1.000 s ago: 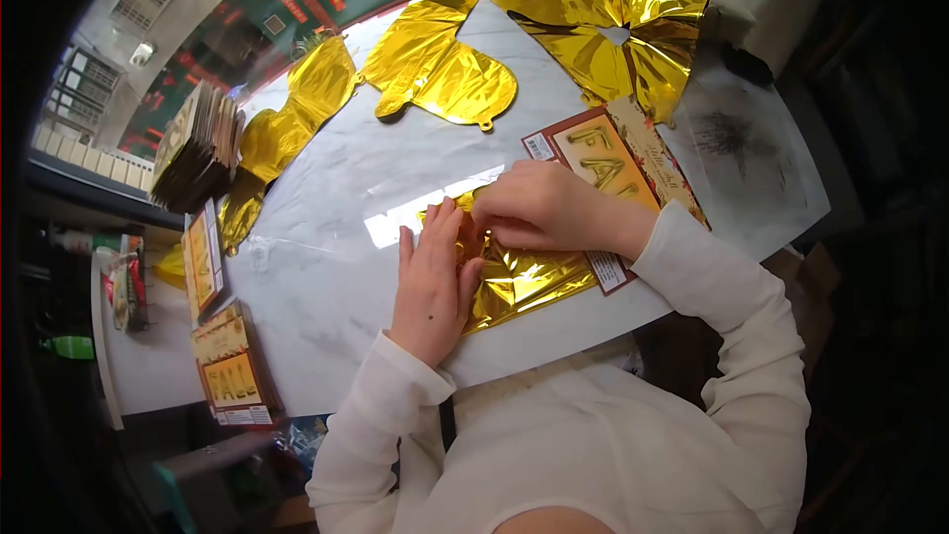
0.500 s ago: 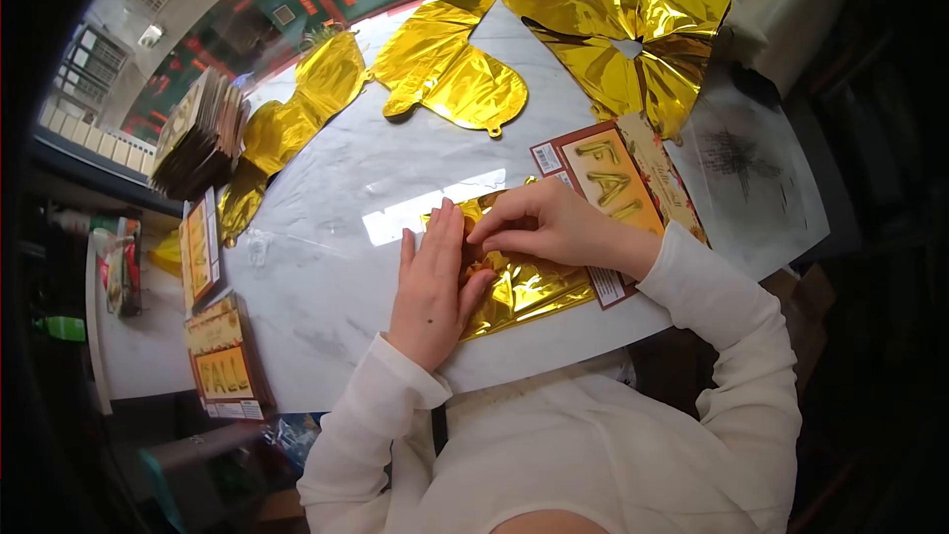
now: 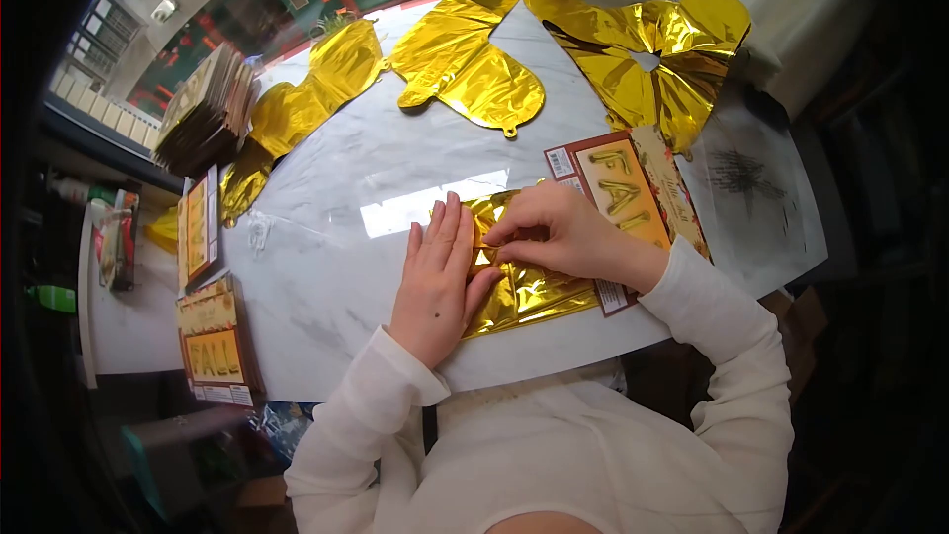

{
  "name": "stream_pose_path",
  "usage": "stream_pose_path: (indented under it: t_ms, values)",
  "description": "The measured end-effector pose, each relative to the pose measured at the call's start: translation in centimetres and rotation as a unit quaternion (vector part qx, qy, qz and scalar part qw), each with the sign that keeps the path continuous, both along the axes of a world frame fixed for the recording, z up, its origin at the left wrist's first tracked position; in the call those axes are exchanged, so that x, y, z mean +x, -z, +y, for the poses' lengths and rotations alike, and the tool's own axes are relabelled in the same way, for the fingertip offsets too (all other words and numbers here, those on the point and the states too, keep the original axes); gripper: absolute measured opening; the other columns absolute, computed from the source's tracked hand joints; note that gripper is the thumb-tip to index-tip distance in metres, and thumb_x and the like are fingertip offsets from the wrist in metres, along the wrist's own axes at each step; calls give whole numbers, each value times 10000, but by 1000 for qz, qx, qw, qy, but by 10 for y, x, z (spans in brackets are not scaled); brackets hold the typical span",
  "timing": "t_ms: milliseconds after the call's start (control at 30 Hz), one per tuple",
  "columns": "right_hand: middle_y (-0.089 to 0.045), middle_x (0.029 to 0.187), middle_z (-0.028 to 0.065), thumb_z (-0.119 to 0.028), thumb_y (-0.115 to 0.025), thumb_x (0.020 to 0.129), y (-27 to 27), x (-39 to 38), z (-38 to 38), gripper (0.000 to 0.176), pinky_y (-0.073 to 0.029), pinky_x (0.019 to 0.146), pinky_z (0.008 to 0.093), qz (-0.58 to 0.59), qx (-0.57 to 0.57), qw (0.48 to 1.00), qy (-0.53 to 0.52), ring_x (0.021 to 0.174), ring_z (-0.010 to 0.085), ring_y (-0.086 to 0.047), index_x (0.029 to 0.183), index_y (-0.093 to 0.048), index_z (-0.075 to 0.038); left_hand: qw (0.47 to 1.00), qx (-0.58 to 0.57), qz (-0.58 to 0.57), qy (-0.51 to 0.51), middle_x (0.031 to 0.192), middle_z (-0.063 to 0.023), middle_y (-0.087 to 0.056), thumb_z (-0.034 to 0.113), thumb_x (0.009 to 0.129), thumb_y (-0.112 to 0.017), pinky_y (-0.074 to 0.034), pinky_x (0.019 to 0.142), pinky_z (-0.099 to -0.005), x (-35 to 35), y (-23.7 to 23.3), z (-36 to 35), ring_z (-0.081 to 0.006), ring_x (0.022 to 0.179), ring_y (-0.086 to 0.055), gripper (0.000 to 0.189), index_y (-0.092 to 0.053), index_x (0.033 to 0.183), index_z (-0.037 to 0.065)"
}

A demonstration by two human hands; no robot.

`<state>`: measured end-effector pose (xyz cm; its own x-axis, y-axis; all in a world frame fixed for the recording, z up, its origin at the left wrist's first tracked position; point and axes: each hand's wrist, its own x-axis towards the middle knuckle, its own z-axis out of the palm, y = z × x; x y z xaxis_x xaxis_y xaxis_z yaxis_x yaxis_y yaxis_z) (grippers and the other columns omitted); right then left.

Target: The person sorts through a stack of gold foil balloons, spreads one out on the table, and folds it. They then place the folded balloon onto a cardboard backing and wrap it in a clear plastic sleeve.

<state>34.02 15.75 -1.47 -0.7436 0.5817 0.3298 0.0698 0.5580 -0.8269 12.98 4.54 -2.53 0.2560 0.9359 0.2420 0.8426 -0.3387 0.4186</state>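
Observation:
A folded sheet of shiny gold foil (image 3: 544, 295) lies near the table's front edge. On its left end my left hand (image 3: 435, 282) rests flat, fingers stretched out and pointing away from me. My right hand (image 3: 563, 237) is over the middle of the foil, thumb and fingertips pinched together at its surface beside the left hand; what they hold, if anything, is too small to make out. Under my right wrist is a red-bordered FALL package (image 3: 618, 193), partly covered by the forearm.
Gold foil balloons (image 3: 460, 69) spread along the table's (image 3: 326, 277) far side. A stack of cards (image 3: 203, 109) stands at the back left, with FALL packages (image 3: 215, 356) at the left edge. Dark thin strands (image 3: 741, 175) lie at the right.
My right hand has shifted slightly right, away from the left hand, showing more foil between them. The left hand stays on the foil. The whole view has shifted a little.

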Motion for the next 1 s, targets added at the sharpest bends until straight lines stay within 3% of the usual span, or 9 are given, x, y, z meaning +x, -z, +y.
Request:
stream_pose_path:
  t_ms: [300,533,700,800,933,1000]
  values:
    - [-635,787,-16,-141,-837,844,2,4,-2,88,-407,859,351,-31,101,994,9,802,173,-606,903,-774,-122,1000,2,6,5,1686,-246,-315,201,1035,-636,-232,1262,-561,0,1,0,-418,1567,-306,627,-415,1575,-30]
    - [-641,831,1,-157,-829,862,3,3,-4,97,-406,875,351,-46,108,993,20,881,204,-618,914,-754,-124,1000,10,19,8,1680,-254,-322,153,1026,-616,-231,1260,-569,0,2,0,-426,1560,-316,616,-409,1577,-28]
    - [-655,1006,9,-126,-801,866,1,3,-5,136,-393,930,392,-69,160,984,22,1011,218,-620,952,-696,-123,998,-2,-70,1,1671,-248,-343,179,1031,-631,-222,1264,-571,-1,1,-1,-428,1557,-321,614,-406,1582,23]
    - [-651,1037,4,-112,-791,864,-1,2,-6,162,-387,963,406,-65,176,982,22,1040,222,-619,967,-667,-117,999,-1,-36,2,1669,-237,-351,184,1036,-634,-219,1266,-571,0,-1,0,-423,1557,-322,562,-455,1547,36]
    - [-653,1013,9,-99,-784,866,-3,0,-6,169,-398,979,406,-58,220,974,20,1043,232,-628,966,-649,-109,1000,2,-23,1,1667,-231,-357,183,1041,-628,-220,1267,-569,0,-1,0,-419,1555,-328,528,-479,1525,35]
    - [-657,981,21,-89,-782,865,-1,-1,-5,169,-422,975,401,-62,230,971,4,1015,240,-641,963,-646,-108,998,-5,-67,6,1637,-260,-386,175,1014,-663,-239,1248,-599,-2,-2,1,-472,1531,-339,481,-524,1443,9]
